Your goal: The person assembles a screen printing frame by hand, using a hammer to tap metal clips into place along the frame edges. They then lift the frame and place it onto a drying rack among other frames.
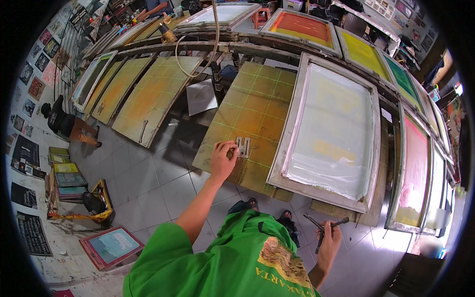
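Note:
My left hand (222,162) reaches over a yellow-brown wooden board (257,111) marked with green grid lines. Its fingers are curled in a pinch around something small and dark that I cannot make out. Right beside the fingertips, an H-shaped metal plate (243,147) lies on the board. Lower down, away from the boards, my right hand (328,248) is closed around a dark three-armed socket wrench (325,226), its arms sticking out past the fingers.
A framed screen (331,123) with pale mesh adjoins the board on the right. More coloured screens, such as a red one (302,28), line the racks. Another board (156,94) stands left. A person (71,121) bends at far left. A hose (216,44) hangs above.

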Demonstrator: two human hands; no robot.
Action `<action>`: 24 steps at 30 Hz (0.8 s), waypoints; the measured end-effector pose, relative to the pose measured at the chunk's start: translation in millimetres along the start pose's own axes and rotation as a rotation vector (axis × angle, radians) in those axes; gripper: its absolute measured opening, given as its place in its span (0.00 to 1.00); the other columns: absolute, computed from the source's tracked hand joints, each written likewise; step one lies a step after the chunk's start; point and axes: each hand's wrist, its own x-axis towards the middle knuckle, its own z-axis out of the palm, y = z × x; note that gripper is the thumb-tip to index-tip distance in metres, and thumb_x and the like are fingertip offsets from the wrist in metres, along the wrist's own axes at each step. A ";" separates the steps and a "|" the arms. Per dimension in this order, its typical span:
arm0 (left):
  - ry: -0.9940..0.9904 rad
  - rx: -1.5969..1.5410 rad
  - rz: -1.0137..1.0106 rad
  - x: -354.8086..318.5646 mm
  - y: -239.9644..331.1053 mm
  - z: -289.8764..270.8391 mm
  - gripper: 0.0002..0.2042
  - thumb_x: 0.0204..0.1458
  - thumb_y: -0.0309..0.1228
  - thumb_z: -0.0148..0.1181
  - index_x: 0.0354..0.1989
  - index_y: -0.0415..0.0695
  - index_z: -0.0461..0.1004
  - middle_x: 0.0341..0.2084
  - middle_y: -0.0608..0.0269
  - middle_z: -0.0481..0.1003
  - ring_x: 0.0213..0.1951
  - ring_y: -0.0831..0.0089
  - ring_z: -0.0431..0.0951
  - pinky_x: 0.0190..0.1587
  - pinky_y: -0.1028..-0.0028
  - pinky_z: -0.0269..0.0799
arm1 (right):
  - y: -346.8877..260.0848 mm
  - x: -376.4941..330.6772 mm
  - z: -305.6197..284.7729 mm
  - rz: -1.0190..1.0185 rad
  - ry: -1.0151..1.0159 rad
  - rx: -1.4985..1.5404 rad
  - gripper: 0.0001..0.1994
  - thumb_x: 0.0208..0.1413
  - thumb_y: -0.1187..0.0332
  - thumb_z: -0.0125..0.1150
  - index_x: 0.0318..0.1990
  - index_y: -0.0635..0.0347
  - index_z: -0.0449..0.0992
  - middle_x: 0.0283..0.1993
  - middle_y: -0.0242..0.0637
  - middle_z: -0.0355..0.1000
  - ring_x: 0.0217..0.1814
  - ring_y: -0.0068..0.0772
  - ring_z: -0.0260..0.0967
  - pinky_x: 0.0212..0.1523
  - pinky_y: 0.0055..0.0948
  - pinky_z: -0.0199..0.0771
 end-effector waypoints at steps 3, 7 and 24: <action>0.088 -0.091 -0.153 -3.0 -0.3 -15.5 0.08 0.62 0.32 0.69 0.46 0.44 0.82 0.50 0.57 0.83 0.55 0.53 0.78 0.58 0.57 0.75 | -6.1 -2.5 23.0 -0.106 -0.163 -0.020 0.09 0.75 0.66 0.60 0.50 0.64 0.78 0.45 0.35 0.81 0.41 0.24 0.77 0.36 0.24 0.73; 0.299 -0.105 -0.404 -20.2 -4.5 -52.0 0.10 0.65 0.35 0.68 0.48 0.42 0.84 0.49 0.58 0.84 0.51 0.61 0.81 0.53 0.63 0.77 | -39.4 -6.3 58.4 -0.173 -0.399 -0.211 0.07 0.72 0.71 0.62 0.51 0.63 0.82 0.46 0.34 0.83 0.43 0.23 0.77 0.43 0.25 0.75; -0.313 0.193 -0.023 5.6 15.1 -34.2 0.19 0.61 0.36 0.73 0.57 0.42 0.83 0.59 0.55 0.75 0.61 0.53 0.75 0.61 0.57 0.75 | -41.2 -11.5 77.4 -0.253 -0.741 -0.525 0.13 0.66 0.63 0.72 0.45 0.67 0.83 0.35 0.41 0.83 0.36 0.27 0.76 0.41 0.32 0.76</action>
